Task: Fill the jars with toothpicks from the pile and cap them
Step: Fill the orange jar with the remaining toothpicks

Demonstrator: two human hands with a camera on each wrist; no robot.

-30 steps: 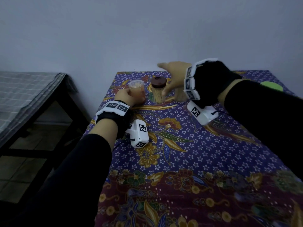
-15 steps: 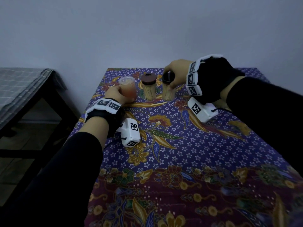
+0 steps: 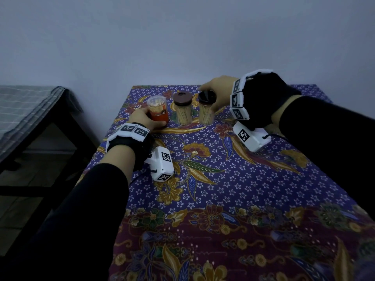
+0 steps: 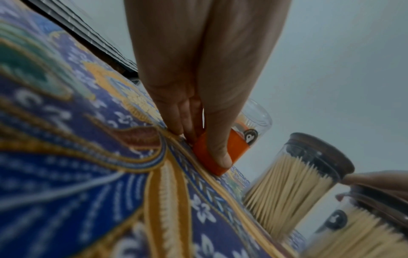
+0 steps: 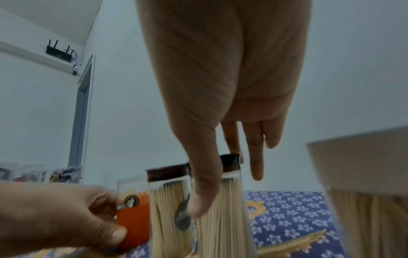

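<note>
Three toothpick jars stand in a row at the far end of the table. My left hand (image 3: pixel 143 121) grips the orange base of the left jar (image 3: pixel 157 110), thumb in front (image 4: pixel 218 157); that jar (image 5: pixel 132 218) has a clear top. The middle jar (image 3: pixel 182 111) is full and wears a brown cap (image 4: pixel 320 153). My right hand (image 3: pixel 210 98) pinches the right jar (image 3: pixel 206 113): the thumb lies on its glass side (image 5: pixel 200 206) and the index finger sits behind its dark cap (image 5: pixel 229 161), which looks slightly tilted. The other fingers point down, free.
A patterned purple cloth (image 3: pixel 223 189) covers the table, whose left edge drops off beside a dark bench with a checked cover (image 3: pixel 30 110). A pale container (image 5: pixel 364 174) looms close at the right of my right wrist. The wall stands just behind the jars.
My right hand came down from an open reach over the jars and took hold of the right jar at its cap. The left hand has stayed on the orange jar.
</note>
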